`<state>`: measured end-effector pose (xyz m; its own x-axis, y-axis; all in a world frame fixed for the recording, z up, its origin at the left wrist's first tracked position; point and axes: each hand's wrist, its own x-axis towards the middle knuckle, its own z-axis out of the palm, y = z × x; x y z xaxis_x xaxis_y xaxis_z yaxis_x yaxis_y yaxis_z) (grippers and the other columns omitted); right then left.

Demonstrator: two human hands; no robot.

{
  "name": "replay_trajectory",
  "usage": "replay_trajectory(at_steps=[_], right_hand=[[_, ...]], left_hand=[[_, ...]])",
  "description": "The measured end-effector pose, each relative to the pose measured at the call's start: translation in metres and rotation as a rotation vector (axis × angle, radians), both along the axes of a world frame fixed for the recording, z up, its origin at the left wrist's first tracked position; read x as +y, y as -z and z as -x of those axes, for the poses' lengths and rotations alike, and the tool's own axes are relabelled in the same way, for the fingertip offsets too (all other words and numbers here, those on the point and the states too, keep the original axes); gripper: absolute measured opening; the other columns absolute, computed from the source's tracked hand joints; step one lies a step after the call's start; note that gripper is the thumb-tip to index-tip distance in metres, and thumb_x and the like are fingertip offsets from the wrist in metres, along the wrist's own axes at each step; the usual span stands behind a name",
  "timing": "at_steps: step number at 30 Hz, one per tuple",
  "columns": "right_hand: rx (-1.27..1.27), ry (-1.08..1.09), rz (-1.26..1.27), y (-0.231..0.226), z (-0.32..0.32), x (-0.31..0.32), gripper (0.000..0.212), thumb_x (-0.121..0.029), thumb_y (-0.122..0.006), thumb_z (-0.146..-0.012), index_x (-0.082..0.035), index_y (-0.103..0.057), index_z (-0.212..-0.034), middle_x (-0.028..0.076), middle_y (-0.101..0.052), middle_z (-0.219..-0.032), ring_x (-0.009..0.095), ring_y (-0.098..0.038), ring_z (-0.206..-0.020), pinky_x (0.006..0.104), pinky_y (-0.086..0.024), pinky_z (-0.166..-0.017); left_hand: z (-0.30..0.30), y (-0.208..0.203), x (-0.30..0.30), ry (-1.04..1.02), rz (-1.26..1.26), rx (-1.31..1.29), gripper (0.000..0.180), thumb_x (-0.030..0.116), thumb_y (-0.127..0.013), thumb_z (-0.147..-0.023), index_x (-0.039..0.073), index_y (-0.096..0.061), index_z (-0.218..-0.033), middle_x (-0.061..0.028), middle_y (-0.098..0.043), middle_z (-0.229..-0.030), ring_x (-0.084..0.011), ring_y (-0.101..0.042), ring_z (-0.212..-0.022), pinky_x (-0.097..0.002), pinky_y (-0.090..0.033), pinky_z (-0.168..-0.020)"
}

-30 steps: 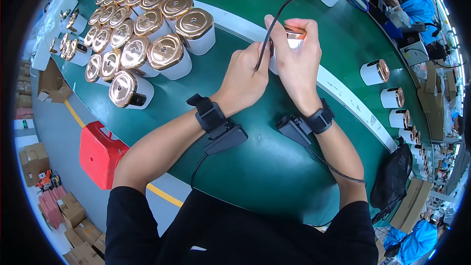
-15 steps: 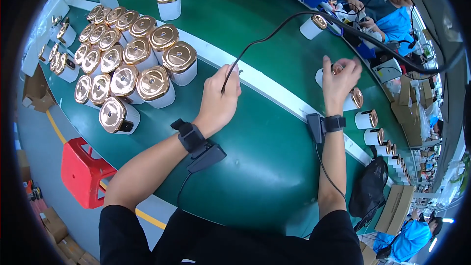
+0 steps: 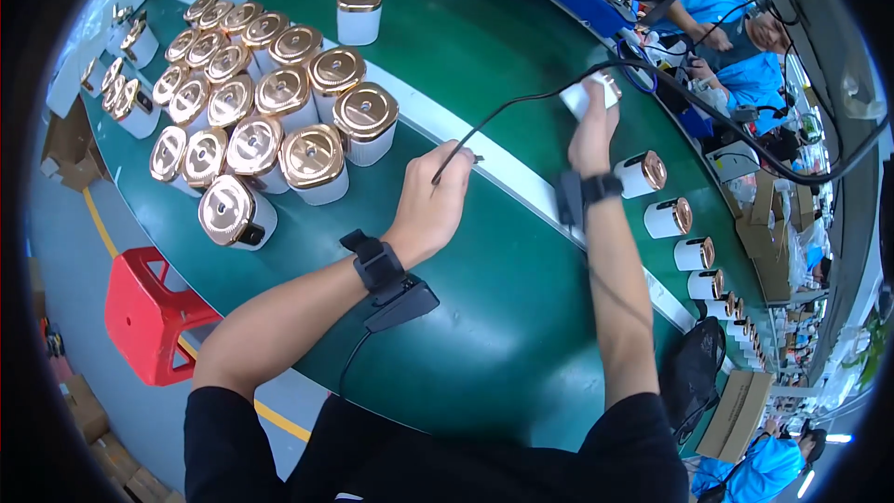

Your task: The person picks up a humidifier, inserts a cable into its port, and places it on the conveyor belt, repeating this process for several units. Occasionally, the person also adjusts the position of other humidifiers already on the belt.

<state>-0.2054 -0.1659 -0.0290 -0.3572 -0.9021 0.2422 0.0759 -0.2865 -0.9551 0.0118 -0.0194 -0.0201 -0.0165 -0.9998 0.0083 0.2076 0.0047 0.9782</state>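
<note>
My left hand (image 3: 433,200) is closed in a pinch on a black cable (image 3: 507,110), whose short plug end (image 3: 479,159) sticks out past the fingertips. The cable runs from that hand up and across to the right. Further right, my right hand (image 3: 593,138) is wrapped round a white canister (image 3: 575,101), tilted, with part of its gold lid at the far side. Motion blurs this hand, and the fingers beyond the canister are partly hidden. To the left of my left hand stands a close group of white canisters with shiny gold lids (image 3: 366,112).
A white rail (image 3: 521,184) crosses the green table (image 3: 466,317). Beyond it, several gold-lidded canisters (image 3: 667,218) form a row on the right. A black bag (image 3: 694,368) lies at the right edge; a red stool (image 3: 149,317) stands left. Co-workers in blue (image 3: 717,0) sit across.
My right hand has moved from beside the row, where its fingers were spread, up and left onto a canister. The row has shifted nearer to me. My left hand still pinches the cable.
</note>
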Motion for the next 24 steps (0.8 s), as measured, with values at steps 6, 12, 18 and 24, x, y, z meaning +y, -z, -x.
replay_trajectory(at_steps=[6,12,18,24], right_hand=[[-0.200,-0.602,-0.014,-0.029,-0.070,0.102,0.031,-0.020,-0.055,-0.086,0.002,-0.052,-0.108,0.009,-0.061,-0.096,0.017,-0.060,-0.085,0.0304,-0.048,-0.079],[0.112,-0.542,-0.011,-0.019,-0.075,0.111,0.034,-0.018,-0.057,-0.085,0.003,-0.052,-0.111,0.009,-0.061,-0.094,0.014,-0.059,-0.083,0.0270,-0.049,-0.074],[0.027,-0.535,-0.008,-0.017,-0.076,0.107,0.035,-0.017,-0.068,-0.082,0.001,-0.055,-0.108,0.006,-0.062,-0.097,0.012,-0.058,-0.085,0.0248,-0.048,-0.074],[0.086,-0.505,-0.049,-0.021,-0.081,0.112,0.033,-0.019,-0.068,-0.082,0.001,-0.054,-0.105,0.006,-0.063,-0.094,0.011,-0.059,-0.083,0.0246,-0.048,-0.073]], left_hand=[[0.007,-0.011,0.007,0.029,-0.034,-0.023,0.043,0.029,-0.041,-0.097,-0.001,-0.045,-0.066,-0.0060,-0.041,-0.054,-0.0128,-0.039,-0.051,-0.0321,-0.032,-0.048],[0.006,-0.008,0.007,-0.059,0.196,-0.292,0.036,0.024,-0.042,-0.098,-0.003,-0.050,-0.076,-0.0166,-0.045,-0.054,-0.0281,-0.045,-0.046,-0.0383,-0.035,-0.048],[0.005,-0.005,0.001,-0.056,0.298,-0.461,0.030,0.019,-0.044,-0.098,-0.005,-0.051,-0.081,-0.0218,-0.047,-0.056,-0.0383,-0.047,-0.048,-0.0420,-0.036,-0.048],[0.002,-0.010,0.001,-0.010,0.277,-0.453,0.029,0.017,-0.043,-0.098,-0.006,-0.050,-0.080,-0.0211,-0.046,-0.055,-0.0332,-0.046,-0.046,-0.0407,-0.035,-0.048]])
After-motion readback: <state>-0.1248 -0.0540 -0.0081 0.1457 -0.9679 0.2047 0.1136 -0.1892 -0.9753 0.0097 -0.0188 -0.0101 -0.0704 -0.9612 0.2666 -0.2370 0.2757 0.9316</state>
